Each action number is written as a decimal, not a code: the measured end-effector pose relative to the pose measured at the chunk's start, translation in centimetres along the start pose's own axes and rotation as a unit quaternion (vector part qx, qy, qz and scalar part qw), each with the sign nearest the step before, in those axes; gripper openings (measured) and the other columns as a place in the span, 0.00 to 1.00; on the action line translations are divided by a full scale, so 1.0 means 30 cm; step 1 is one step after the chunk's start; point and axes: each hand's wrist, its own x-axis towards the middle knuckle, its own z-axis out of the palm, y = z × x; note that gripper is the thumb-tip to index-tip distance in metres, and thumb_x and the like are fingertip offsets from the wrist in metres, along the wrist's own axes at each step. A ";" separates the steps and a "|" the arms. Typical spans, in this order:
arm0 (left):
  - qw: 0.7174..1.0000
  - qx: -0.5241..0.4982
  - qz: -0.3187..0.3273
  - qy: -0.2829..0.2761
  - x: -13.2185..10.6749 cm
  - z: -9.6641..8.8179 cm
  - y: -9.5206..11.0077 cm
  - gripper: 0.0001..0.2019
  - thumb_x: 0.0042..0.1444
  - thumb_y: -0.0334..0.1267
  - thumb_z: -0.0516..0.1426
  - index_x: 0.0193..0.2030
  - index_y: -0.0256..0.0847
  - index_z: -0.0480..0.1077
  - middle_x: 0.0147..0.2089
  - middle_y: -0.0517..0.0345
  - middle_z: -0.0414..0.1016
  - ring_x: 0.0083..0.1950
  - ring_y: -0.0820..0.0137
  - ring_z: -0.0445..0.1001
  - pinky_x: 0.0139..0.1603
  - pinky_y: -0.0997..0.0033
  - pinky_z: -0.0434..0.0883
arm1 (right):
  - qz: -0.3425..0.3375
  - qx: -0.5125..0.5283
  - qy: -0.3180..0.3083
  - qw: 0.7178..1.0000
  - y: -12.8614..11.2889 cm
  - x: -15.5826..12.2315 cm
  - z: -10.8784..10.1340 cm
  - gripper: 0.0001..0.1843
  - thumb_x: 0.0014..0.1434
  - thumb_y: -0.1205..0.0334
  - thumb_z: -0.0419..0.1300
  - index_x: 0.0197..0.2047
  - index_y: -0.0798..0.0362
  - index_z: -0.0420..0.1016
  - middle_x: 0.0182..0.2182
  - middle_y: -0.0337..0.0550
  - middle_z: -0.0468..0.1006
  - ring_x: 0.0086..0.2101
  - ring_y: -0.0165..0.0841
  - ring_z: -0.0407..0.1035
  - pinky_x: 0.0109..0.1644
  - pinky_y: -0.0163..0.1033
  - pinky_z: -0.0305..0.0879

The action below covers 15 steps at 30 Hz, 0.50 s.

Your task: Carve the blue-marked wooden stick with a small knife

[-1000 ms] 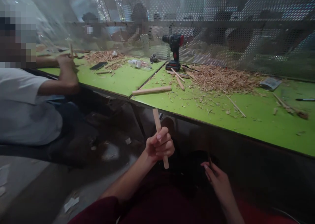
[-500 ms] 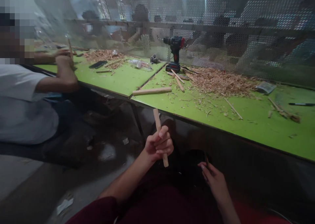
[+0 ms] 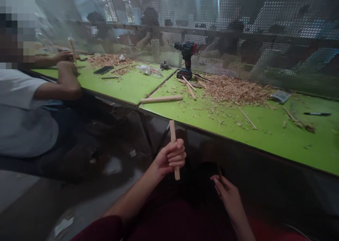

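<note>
My left hand (image 3: 171, 156) is closed around a pale wooden stick (image 3: 172, 129), held nearly upright in front of the table's near edge. The stick's top and bottom ends stick out of the fist. Lower and to the right, my right hand (image 3: 227, 191) is closed on a thin dark tool (image 3: 220, 172). Its tip points up, and the rest is hidden by the fingers and the dark background, so its kind is unclear. The two hands are apart.
On the green table (image 3: 265, 142) lie a thicker wooden rod (image 3: 161, 99), wood shavings (image 3: 235, 89), thin sticks (image 3: 191, 90), a pen (image 3: 317, 113) and a plastic bottle (image 3: 148, 70). A cordless drill (image 3: 186, 59) stands near the perforated screen (image 3: 212, 25). A co-worker (image 3: 23, 110) sits at the left.
The wooden stick has turned slightly in my left hand and stands more upright. My right hand stays low with the dark tool. The whole view has shifted a little.
</note>
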 end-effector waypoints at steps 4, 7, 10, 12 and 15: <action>0.977 0.205 -0.019 0.053 0.022 0.000 -0.012 0.17 0.49 0.46 0.69 0.27 0.39 0.66 0.15 0.74 0.47 0.15 0.83 0.42 0.14 0.84 0.46 | -0.011 -0.009 -0.007 1.000 -0.030 -0.011 0.000 0.26 0.48 0.37 0.67 0.36 0.53 0.82 0.19 0.34 0.61 0.23 0.29 0.55 0.26 0.34 0.51; 0.888 0.434 -0.005 0.149 0.039 -0.004 -0.039 0.15 0.51 0.46 0.67 0.30 0.37 0.69 0.18 0.69 0.57 0.18 0.81 0.52 0.17 0.80 0.49 | -0.049 -0.021 -0.013 0.999 -0.074 -0.025 -0.014 0.27 0.54 0.36 0.63 0.40 0.53 0.82 0.20 0.35 0.61 0.23 0.29 0.57 0.26 0.34 0.53; 0.834 0.526 0.017 0.167 0.040 -0.003 -0.069 0.12 0.55 0.44 0.64 0.33 0.37 0.69 0.25 0.66 0.61 0.22 0.80 0.56 0.20 0.79 0.51 | -0.103 -0.038 -0.018 0.994 -0.145 -0.044 -0.029 0.27 0.59 0.37 0.59 0.46 0.52 0.81 0.24 0.38 0.68 0.26 0.31 0.63 0.29 0.34 0.60; 0.851 0.506 -0.004 0.139 0.031 0.007 -0.084 0.12 0.57 0.44 0.62 0.38 0.38 0.68 0.26 0.67 0.59 0.23 0.80 0.55 0.21 0.79 0.52 | -0.153 -0.066 -0.021 0.986 -0.202 -0.051 -0.032 0.25 0.62 0.40 0.58 0.48 0.51 0.81 0.29 0.43 0.75 0.31 0.34 0.68 0.35 0.36 0.66; 0.902 0.415 -0.070 0.094 0.014 0.034 -0.096 0.15 0.58 0.47 0.61 0.46 0.40 0.66 0.25 0.70 0.56 0.22 0.80 0.51 0.20 0.80 0.50 | -0.254 -0.125 -0.035 0.958 -0.285 -0.047 -0.020 0.19 0.65 0.46 0.57 0.48 0.49 0.81 0.43 0.47 0.81 0.43 0.38 0.73 0.49 0.41 0.69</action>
